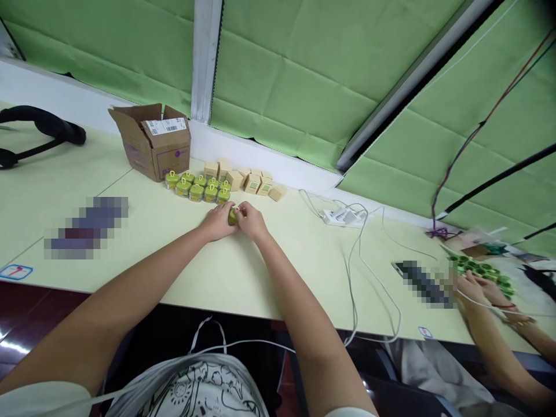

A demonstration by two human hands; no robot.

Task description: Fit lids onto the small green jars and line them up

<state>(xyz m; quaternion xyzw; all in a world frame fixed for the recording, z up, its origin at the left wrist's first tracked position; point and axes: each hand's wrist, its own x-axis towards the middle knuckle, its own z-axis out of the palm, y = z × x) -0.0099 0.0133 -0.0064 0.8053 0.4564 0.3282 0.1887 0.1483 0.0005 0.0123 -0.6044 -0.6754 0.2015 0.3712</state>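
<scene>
Between my two hands is a small green-lidded container (pixel 233 216), held just above or on the table. My left hand (pixel 217 222) wraps its left side. The fingers of my right hand (pixel 251 220) close on its right side near the top. Behind them stand several matching clear containers (pixel 197 191) with green lids and small pale loops on top, set in rows. Small cardboard boxes (pixel 252 183) stand to the right of those rows, and one box (pixel 277 193) lies flat. My fingers cover much of the held container.
An open cardboard carton (pixel 158 145) stands at the back left, near a black headset-like object (pixel 47 127). A power strip (pixel 343 218) with white cables sits right of centre. Further right, a co-worker's hands (pixel 482 286) are at green pieces (pixel 482 271), beside a phone-like object (pixel 421 282).
</scene>
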